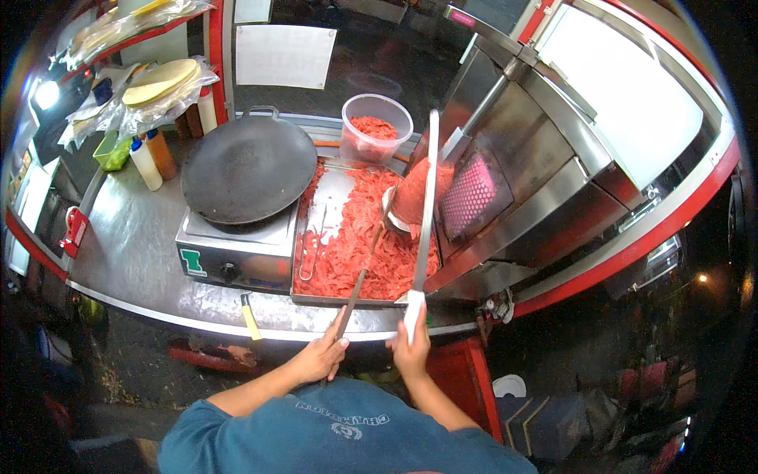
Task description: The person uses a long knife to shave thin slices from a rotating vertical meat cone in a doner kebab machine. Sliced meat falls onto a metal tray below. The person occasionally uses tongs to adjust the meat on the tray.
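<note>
My right hand (411,346) grips the white handle of a long slicing knife (424,255), its narrow blade pointing away from me over the meat. In my left hand (324,355) is a long, thin, dark metal rod (359,281), slanting up and to the right. Its far end reaches the foot of a cone of red meat (414,192) on a vertical spit. The knife blade crosses in front of this cone; whether it touches cannot be told. Below lies a metal tray (334,192) spread with shredded red meat (379,260), and metal tongs (306,255) rest at its left side.
A glowing gas burner (469,188) faces the meat in the steel grill (521,148). Left of the tray, a dark round pan (249,169) sits on a stove (237,255). Around them are a plastic bucket (376,127), squeeze bottles (145,164), flatbreads (160,82) and a yellow-handled tool (250,320).
</note>
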Motion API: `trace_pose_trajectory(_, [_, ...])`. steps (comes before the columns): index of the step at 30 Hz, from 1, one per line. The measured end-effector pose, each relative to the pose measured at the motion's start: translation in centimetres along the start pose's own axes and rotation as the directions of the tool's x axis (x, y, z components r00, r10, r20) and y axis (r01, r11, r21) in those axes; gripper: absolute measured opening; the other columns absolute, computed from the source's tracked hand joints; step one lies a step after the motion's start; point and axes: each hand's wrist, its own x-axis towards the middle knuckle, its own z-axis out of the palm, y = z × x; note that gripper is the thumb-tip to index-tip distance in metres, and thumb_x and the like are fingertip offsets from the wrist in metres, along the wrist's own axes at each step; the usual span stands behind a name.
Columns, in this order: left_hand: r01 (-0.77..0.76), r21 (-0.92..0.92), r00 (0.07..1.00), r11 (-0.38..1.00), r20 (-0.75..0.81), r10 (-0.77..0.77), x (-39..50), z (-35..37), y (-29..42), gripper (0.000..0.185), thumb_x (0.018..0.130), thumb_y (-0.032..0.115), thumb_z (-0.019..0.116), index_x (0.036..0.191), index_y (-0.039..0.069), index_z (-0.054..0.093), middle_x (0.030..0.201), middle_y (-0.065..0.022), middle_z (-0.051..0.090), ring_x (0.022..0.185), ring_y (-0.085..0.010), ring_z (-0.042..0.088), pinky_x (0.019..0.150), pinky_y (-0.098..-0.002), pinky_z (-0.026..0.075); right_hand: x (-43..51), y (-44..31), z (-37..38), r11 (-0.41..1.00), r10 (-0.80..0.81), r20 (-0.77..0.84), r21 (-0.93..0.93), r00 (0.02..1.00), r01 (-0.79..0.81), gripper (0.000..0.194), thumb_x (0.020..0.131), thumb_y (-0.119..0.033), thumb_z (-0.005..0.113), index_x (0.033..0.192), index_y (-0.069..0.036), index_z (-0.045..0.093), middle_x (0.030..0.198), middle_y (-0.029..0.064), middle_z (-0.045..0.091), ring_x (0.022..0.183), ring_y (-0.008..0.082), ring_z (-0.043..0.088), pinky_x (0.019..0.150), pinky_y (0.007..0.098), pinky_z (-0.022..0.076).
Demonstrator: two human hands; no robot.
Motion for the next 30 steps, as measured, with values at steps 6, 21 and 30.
trace_pose_trajectory(6, [-0.038,-0.028,0.999,0.999,-0.030,0.037,1.3,0.6,2.1,0.076,0.117,0.029,0.044,0.173,0.027,-0.007,0.073,-0.0025,0.045,0.053,-0.0133,0.049,0.049,-0.0321,0.051,1.0,-0.8,-0.1,0.998,0.027,-0.058,-0.063,0.998,-0.031,0.067,0.107,-0.002,0.058,0.168,-0.005,0.031,0.136,0.0185,0.057,0.090,0.0165,0.065,0.060,0.0275,0.0603])
trace_pose_trajectory(21, [-0.092,0.008,0.993,0.996,-0.074,0.093,4.7,1.0,3.8,0.079,0.116,0.035,0.046,0.173,0.027,-0.008,0.067,-0.0028,0.048,0.048,-0.0149,0.053,0.047,-0.0325,0.051,-2.2,-1.7,-1.8,0.919,-0.048,-0.022,-0.392,0.999,0.036,0.064,0.102,-0.004,0.064,0.163,-0.002,0.042,0.111,0.0247,0.063,0.093,0.0408,0.064,0.086,0.0460,0.0553])
trace_pose_trajectory(30, [-0.117,-0.095,0.991,0.989,-0.075,0.110,5.8,1.2,3.4,0.077,0.117,0.030,0.043,0.172,0.029,-0.010,0.070,-0.0024,0.045,0.048,-0.0143,0.049,0.046,-0.0325,0.050,2.2,-2.7,-0.6,0.972,-0.010,-0.015,-0.235,1.000,0.007,0.059,0.104,-0.005,0.063,0.160,0.001,0.045,0.113,0.0255,0.065,0.089,0.0364,0.067,0.078,0.0422,0.0568])
